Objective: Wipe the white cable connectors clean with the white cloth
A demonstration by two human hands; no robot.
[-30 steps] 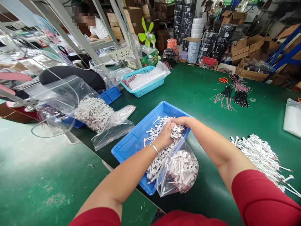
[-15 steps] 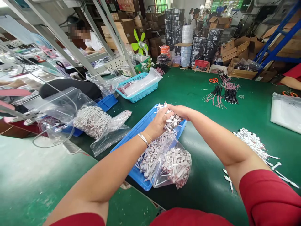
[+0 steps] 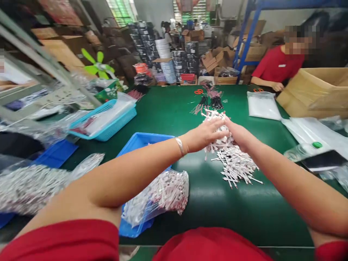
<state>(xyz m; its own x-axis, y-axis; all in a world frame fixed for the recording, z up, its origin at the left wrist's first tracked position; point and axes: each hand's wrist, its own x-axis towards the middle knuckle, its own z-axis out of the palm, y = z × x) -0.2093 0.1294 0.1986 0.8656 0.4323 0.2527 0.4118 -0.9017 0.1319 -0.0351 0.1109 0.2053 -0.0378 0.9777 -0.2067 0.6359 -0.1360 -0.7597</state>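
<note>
Between my left hand (image 3: 206,135) and my right hand (image 3: 238,133) is a bunch of short white connector leads (image 3: 213,146), clasped from both sides over the green table. Some ends stick out above and below my fingers. Just beneath and towards me lies a loose pile of the same white leads (image 3: 237,167); whether the bunch touches it, I cannot tell. A blue tray (image 3: 144,137) sits to the left, partly hidden by my left forearm. Across its near part lies a clear bag of white leads (image 3: 174,190).
A turquoise basket (image 3: 108,127) and another bag of white leads (image 3: 32,185) are on the left. Black-tipped wires (image 3: 216,101) and orange scissors (image 3: 199,91) lie farther back. At right are plastic bags (image 3: 262,105), a bottle (image 3: 301,151), a carton (image 3: 307,94) and a co-worker (image 3: 280,69).
Both hands have carried the bunch of white leads from above the blue tray rightwards to the loose pile on the table. The view has turned right, bringing a co-worker and carton into sight.
</note>
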